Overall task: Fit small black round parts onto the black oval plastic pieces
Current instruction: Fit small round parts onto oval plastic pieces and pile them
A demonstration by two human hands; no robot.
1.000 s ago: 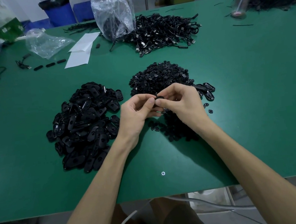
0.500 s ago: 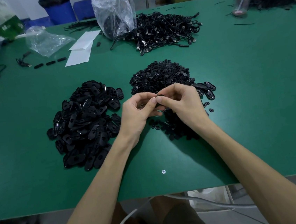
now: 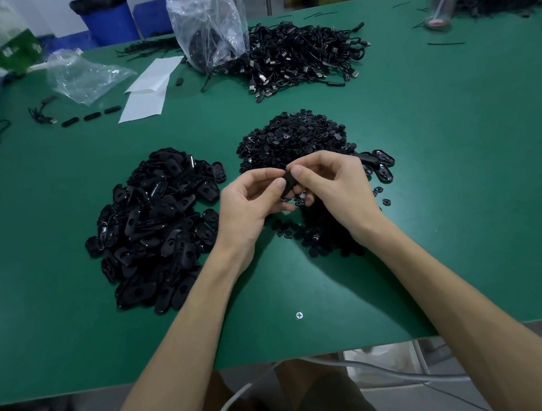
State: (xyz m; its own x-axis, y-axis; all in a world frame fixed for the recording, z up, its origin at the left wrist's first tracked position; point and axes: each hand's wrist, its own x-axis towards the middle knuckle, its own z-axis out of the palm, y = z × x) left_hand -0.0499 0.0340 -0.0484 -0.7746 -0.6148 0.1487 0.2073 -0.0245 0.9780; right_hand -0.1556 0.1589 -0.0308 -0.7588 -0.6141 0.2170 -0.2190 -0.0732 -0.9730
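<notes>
On the table (image 3: 461,185), pile of oval pieces (image 3: 155,227) sits left, heap of small round parts (image 3: 292,136) just to its right. Far behind that heap there's a cable tangle (image 3: 297,55), plastic bag (image 3: 207,28) on its left edge, paper sheets (image 3: 147,87) further left. Lone screw (image 3: 299,315) sits nearest.

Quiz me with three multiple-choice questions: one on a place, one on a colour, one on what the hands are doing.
1. Where does the pile of oval pieces lie relative to the pile of round parts? A. to its left B. to its right C. on top of it
2. What colour is the table? A. white B. green C. red
3. What are the left hand and right hand doing? A. lying flat B. hanging empty C. pinching one black piece together
Answers: 1 A, the ovals lie left, across bare table. 2 B, its surface is green. 3 C, both hands' fingertips meet on the piece.
</notes>
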